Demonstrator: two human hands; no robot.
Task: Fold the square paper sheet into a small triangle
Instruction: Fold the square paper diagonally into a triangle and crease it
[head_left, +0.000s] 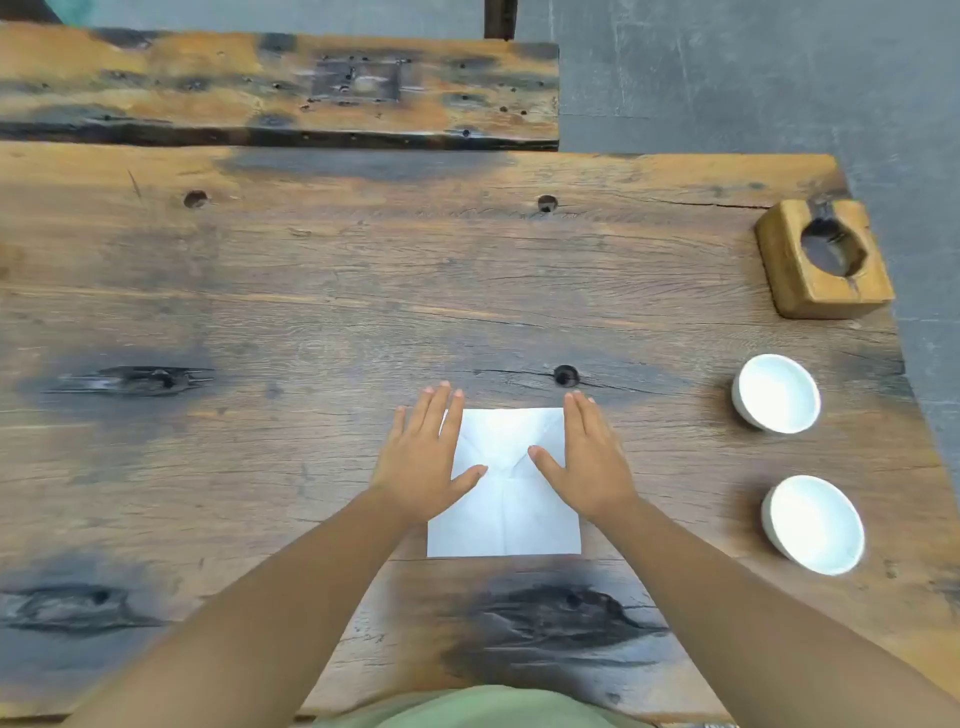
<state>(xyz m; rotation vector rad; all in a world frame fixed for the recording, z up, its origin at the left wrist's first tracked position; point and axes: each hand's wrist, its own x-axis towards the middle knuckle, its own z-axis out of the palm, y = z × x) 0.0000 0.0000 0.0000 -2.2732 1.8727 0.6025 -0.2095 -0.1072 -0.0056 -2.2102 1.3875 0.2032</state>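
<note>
A white square paper sheet (506, 512) lies flat on the wooden table (311, 312), near its front edge. Creases cross it: one runs down the middle and two slant from the far corners toward the centre. My left hand (423, 460) rests palm down on the sheet's left side, fingers spread, thumb pointing at the centre. My right hand (587, 462) presses flat on the right side in the same way. The thumbs are a little apart. Both hands hide the paper's side edges.
Two white bowls stand at the right, one farther (776, 393) and one nearer (813, 524). A wooden block with a hole (823, 260) sits at the far right corner. A second plank (260, 83) lies beyond the table. Grey floor shows on the right.
</note>
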